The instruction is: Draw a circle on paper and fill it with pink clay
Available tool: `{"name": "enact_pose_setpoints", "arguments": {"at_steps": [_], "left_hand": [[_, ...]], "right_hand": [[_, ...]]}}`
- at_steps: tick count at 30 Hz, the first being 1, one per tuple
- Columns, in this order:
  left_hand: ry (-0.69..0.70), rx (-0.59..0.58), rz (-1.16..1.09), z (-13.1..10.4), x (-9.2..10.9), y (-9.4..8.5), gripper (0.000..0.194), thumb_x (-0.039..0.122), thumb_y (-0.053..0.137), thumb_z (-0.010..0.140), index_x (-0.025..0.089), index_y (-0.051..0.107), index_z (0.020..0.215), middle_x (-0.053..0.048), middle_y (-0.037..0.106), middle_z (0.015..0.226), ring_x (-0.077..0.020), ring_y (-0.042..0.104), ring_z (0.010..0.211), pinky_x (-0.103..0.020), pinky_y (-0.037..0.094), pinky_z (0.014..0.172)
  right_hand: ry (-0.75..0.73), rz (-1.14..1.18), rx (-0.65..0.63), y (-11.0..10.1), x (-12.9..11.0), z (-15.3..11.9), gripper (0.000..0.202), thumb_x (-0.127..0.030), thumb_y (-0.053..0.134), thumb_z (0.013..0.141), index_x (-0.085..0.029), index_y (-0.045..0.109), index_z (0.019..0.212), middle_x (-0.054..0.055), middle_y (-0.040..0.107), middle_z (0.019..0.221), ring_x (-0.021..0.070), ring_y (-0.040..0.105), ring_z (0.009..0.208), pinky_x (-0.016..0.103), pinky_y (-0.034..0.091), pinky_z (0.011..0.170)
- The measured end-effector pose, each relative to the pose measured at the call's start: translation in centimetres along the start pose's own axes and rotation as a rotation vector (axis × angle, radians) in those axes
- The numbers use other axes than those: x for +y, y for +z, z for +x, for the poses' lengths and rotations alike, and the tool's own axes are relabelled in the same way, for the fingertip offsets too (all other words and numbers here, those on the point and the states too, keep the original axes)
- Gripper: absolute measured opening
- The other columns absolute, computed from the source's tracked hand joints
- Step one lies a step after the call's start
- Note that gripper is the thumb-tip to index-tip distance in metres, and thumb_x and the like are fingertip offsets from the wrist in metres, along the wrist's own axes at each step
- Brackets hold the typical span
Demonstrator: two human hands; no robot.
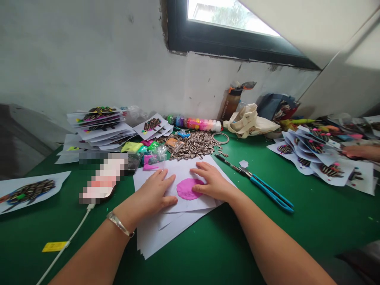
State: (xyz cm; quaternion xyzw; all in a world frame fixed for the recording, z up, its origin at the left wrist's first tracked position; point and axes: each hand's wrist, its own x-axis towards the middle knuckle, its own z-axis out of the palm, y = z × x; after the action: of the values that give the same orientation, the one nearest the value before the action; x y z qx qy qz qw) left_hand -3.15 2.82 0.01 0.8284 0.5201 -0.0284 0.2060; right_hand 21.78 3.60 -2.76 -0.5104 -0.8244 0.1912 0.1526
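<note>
Your left grip is resting wide on the white paper; your right grip, also wide, is touching the pink disc.

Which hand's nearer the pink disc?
Right. The right hand overlaps the right part of the pink disc; the left hand lies to its left, on the paper.
</note>
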Motion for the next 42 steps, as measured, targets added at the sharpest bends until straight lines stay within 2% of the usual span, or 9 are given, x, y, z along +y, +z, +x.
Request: {"name": "enact_pose_setpoints", "arguments": {"at_steps": [5, 8, 12, 17, 23, 27, 37, 39, 42], "left_hand": [[0.024, 0.033, 0.003, 0.0, -0.2, 0.3, 0.069, 0.045, 0.063, 0.080, 0.020, 0.043, 0.140, -0.016, 0.030, 0.153, -0.0367, 0.021, 0.142, -0.051, 0.024, 0.112], [0.045, 0.053, 0.011, 0.0, -0.5, 0.6, 0.068, 0.045, 0.063, 0.080, 0.019, 0.043, 0.140, -0.017, 0.031, 0.152, -0.0379, 0.020, 0.142, -0.052, 0.024, 0.112], [0.044, 0.056, 0.023, 0.0, -0.7, 0.8, 0.068, 0.046, 0.062, 0.081, 0.020, 0.042, 0.141, -0.016, 0.029, 0.153, -0.0374, 0.020, 0.142, -0.051, 0.025, 0.112], [0.036, 0.038, 0.036, 0.0, -0.4, 0.6, 0.070, 0.045, 0.063, 0.081, 0.018, 0.042, 0.142, -0.018, 0.029, 0.153, -0.0370, 0.019, 0.142, -0.049, 0.024, 0.113], [0.033, 0.021, 0.032, -0.1, 0.1, 0.1, 0.071, 0.045, 0.063, 0.081, 0.017, 0.041, 0.142, -0.018, 0.029, 0.153, -0.0373, 0.018, 0.142, -0.050, 0.023, 0.113], [0.046, 0.017, 0.039, -0.2, 0.2, -0.1, 0.070, 0.045, 0.062, 0.081, 0.017, 0.041, 0.142, -0.019, 0.031, 0.152, -0.0372, 0.021, 0.142, -0.050, 0.025, 0.112], [0.049, 0.028, 0.048, -0.1, 0.0, 0.1, 0.071, 0.045, 0.063, 0.081, 0.016, 0.042, 0.142, -0.020, 0.031, 0.152, -0.0381, 0.020, 0.142, -0.050, 0.025, 0.112], [0.051, 0.034, 0.044, -0.1, 0.0, 0.1, 0.071, 0.045, 0.063, 0.081, 0.016, 0.042, 0.142, -0.020, 0.031, 0.151, -0.0377, 0.021, 0.142, -0.050, 0.025, 0.112], [0.052, 0.031, 0.046, -0.1, 0.0, 0.2, 0.071, 0.046, 0.063, 0.081, 0.016, 0.042, 0.142, -0.020, 0.032, 0.151, -0.0375, 0.022, 0.141, -0.050, 0.024, 0.112]], "right_hand": [[0.046, -0.005, 0.015, 0.5, -0.3, 0.1, 0.064, -0.057, 0.064, 0.079, -0.025, 0.055, 0.133, 0.012, 0.038, 0.149, 0.0313, 0.030, 0.138, 0.048, 0.024, 0.113], [0.059, -0.051, 0.050, 0.8, -0.4, 0.3, 0.063, -0.052, 0.070, 0.075, -0.025, 0.058, 0.131, 0.012, 0.041, 0.147, 0.0319, 0.033, 0.136, 0.047, 0.024, 0.113], [0.058, -0.013, 0.060, 0.9, -0.3, 0.4, 0.055, -0.052, 0.062, 0.083, -0.024, 0.058, 0.130, 0.012, 0.043, 0.145, 0.0286, 0.035, 0.136, 0.045, 0.025, 0.113], [0.093, -0.065, 0.060, 1.1, -0.7, 0.4, 0.064, -0.059, 0.066, 0.076, -0.027, 0.056, 0.131, 0.012, 0.040, 0.147, 0.0320, 0.032, 0.137, 0.051, 0.023, 0.111], [0.119, -0.056, 0.073, 1.2, -0.9, 0.6, 0.051, -0.054, 0.059, 0.084, -0.028, 0.058, 0.128, 0.010, 0.044, 0.144, 0.0283, 0.035, 0.135, 0.050, 0.025, 0.109], [0.133, -0.056, 0.085, 1.3, -0.9, 0.6, 0.058, -0.059, 0.059, 0.081, -0.027, 0.057, 0.129, 0.011, 0.043, 0.145, 0.0288, 0.035, 0.135, 0.049, 0.024, 0.110], [0.071, -0.075, 0.110, 1.2, -0.4, 0.9, 0.037, -0.040, 0.055, 0.090, -0.028, 0.061, 0.124, 0.009, 0.050, 0.138, 0.0265, 0.042, 0.129, 0.046, 0.030, 0.107], [0.063, -0.044, 0.095, 1.0, -0.3, 0.7, 0.039, -0.043, 0.051, 0.091, -0.028, 0.060, 0.126, 0.009, 0.049, 0.139, 0.0267, 0.041, 0.130, 0.047, 0.029, 0.108], [0.035, -0.038, 0.061, 0.9, -0.1, 0.3, 0.053, -0.053, 0.061, 0.083, -0.029, 0.057, 0.130, 0.010, 0.044, 0.143, 0.0302, 0.036, 0.134, 0.051, 0.025, 0.109]]}}
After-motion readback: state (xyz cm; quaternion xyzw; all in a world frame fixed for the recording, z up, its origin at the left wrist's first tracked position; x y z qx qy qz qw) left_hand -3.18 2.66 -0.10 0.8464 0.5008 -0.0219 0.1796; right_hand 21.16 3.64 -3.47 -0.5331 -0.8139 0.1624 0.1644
